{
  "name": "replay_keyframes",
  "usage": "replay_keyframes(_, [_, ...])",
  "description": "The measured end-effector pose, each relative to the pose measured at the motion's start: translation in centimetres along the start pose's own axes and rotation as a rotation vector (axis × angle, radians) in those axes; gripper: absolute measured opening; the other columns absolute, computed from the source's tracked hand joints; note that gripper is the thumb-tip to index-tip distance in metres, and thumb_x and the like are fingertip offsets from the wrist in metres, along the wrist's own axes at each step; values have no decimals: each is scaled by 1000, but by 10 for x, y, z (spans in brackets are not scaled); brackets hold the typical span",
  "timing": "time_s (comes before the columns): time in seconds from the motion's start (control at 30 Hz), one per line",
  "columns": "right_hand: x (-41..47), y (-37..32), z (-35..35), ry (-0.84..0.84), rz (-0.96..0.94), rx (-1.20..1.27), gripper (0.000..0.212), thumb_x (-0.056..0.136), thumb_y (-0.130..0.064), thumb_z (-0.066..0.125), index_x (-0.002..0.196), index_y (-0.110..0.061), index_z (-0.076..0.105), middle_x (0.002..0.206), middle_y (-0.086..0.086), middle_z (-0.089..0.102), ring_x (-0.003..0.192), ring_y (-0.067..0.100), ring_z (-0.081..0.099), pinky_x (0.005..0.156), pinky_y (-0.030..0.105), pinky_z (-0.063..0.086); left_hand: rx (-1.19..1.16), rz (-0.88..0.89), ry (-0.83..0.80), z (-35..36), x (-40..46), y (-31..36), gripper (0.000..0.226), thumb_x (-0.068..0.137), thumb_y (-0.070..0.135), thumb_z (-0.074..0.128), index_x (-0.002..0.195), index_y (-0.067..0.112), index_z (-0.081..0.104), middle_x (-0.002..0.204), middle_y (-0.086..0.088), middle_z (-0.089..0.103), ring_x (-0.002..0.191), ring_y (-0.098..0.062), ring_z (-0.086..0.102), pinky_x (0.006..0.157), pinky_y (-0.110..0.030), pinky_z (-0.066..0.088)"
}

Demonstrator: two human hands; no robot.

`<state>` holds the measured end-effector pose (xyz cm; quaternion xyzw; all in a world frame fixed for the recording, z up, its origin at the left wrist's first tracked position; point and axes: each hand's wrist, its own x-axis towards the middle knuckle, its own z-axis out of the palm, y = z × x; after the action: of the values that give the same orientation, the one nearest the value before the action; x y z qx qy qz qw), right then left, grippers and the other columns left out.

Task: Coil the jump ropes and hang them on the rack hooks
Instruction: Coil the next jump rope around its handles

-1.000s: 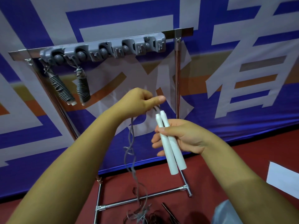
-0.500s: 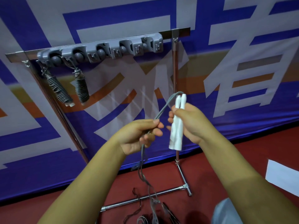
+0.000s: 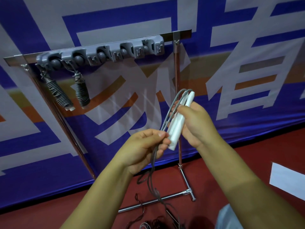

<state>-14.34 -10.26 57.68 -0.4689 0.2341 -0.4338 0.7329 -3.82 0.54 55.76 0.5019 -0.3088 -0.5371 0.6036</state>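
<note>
My right hand (image 3: 193,123) grips the two white handles (image 3: 179,124) of a jump rope, held together and tilted. The grey cord (image 3: 174,103) arcs out of the handle tops and runs down into my left hand (image 3: 145,149), which pinches it beside the handles' lower ends. Below my left hand the cord (image 3: 152,182) hangs loose to the floor. A grey hook rack (image 3: 105,52) on a chrome stand carries two coiled ropes (image 3: 60,95) (image 3: 82,91) on its leftmost hooks.
The chrome stand has a right post (image 3: 177,90) and a floor bar (image 3: 158,199). More dark rope (image 3: 155,223) lies tangled on the red floor. A white sheet (image 3: 288,180) lies at the right. A blue and white banner covers the wall behind.
My right hand has turned the handles and moved a little right. My left hand slid down the cord and now pinches it next to the handles' lower ends.
</note>
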Motion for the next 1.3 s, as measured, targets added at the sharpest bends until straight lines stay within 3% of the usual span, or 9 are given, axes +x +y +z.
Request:
replay_keyframes(0.2, [-8, 6, 8, 66, 17, 37, 17, 93, 2, 41, 93, -6, 56, 78, 6, 60, 71, 12, 64, 71, 34, 53, 188, 159, 188, 5, -14, -13, 10, 92, 8, 55, 83, 3, 54, 60, -4, 58, 39, -6, 33, 39, -15, 29])
replay_keyframes(0.3, [-10, 10, 14, 77, -5, 26, 19, 93, 3, 39, 95, -8, 54, 80, 4, 60, 73, 11, 63, 73, 35, 53, 289, 128, 276, 6, -15, -17, 18, 93, 23, 58, 94, 7, 49, 65, -3, 54, 39, -7, 31, 39, -17, 28])
replay_keyframes(0.4, [-9, 8, 20, 80, -50, 74, 22, 94, 0, 40, 100, -14, 55, 78, -1, 60, 71, 8, 63, 78, 38, 55, 429, 40, 255, 14, -14, -25, 33, 96, 46, 44, 107, 17, 53, 73, 0, 54, 40, -7, 34, 42, -20, 28])
replay_keyframes(0.47, [-9, 5, 22, 84, -103, 98, 22, 94, -1, 40, 100, -15, 55, 77, -2, 60, 68, 5, 64, 75, 35, 56, 311, 79, 180, 21, -12, -24, 37, 96, 49, 39, 112, 18, 52, 82, -4, 60, 39, -8, 31, 42, -21, 26])
replay_keyframes(0.63, [-11, 1, 29, 115, -159, 249, 17, 93, 1, 38, 96, -7, 53, 76, 1, 61, 67, 6, 64, 73, 31, 58, -11, 287, 124, 32, -3, -13, 22, 100, 34, 38, 96, 15, 49, 64, 1, 45, 39, -5, 25, 38, -18, 22])
replay_keyframes(0.83, [-8, -3, 17, -3, 0, 544, 19, 90, 1, 35, 90, -11, 50, 79, 3, 57, 76, 13, 61, 74, 37, 53, 31, 314, 178, 37, -1, -13, 21, 102, 31, 37, 95, 17, 51, 61, 2, 40, 41, -7, 24, 39, -19, 19])
replay_keyframes(1.03, [-5, 1, 19, 16, -37, 436, 16, 91, -1, 37, 97, -7, 50, 77, 4, 59, 66, 10, 65, 73, 33, 57, 17, 213, 242, 39, 6, -12, 23, 102, 35, 36, 97, 15, 45, 60, 1, 42, 39, -7, 25, 38, -19, 20])
replay_keyframes(1.2, [0, 5, 12, -89, 61, 511, 19, 91, -4, 34, 102, -11, 48, 87, 9, 64, 81, 17, 70, 80, 41, 52, -48, 221, 287, 37, 10, -10, 22, 102, 32, 38, 101, 13, 47, 61, -1, 40, 39, -6, 25, 36, -17, 20])
replay_keyframes(1.3, [0, 4, 12, -40, 79, 521, 17, 93, -4, 37, 104, -11, 49, 92, 11, 63, 87, 19, 68, 78, 39, 53, -85, 214, 294, 38, 11, -10, 22, 103, 31, 37, 100, 12, 48, 60, 0, 40, 39, -5, 24, 36, -17, 20])
